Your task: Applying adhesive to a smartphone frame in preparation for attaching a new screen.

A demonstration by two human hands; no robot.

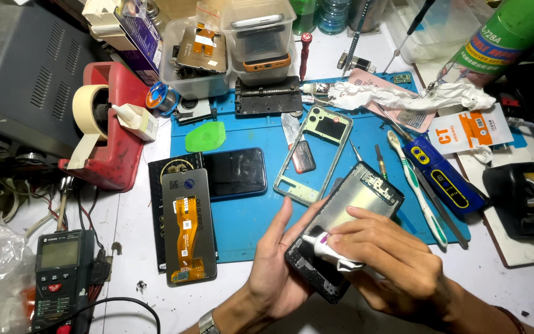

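My left hand [277,266] cradles a phone frame with a shiny metal inner plate [352,201] from underneath, tilted over the blue work mat [248,216]. My right hand [397,260] presses a small white glue tube [329,250] onto the lower part of that frame. To the left lies a phone display panel with an orange flex cable [186,226], back side up, beside a dark phone screen [236,173]. A pale green middle frame [313,154] lies just above my hands.
A white toothbrush [412,176], a blue tool [443,176] and screwdrivers lie right of the frame. A red tape dispenser [109,133] and a multimeter [60,275] stand left. Plastic tubs of parts [230,43], crumpled tissue [403,96] and a green spray can [508,34] sit at the back.
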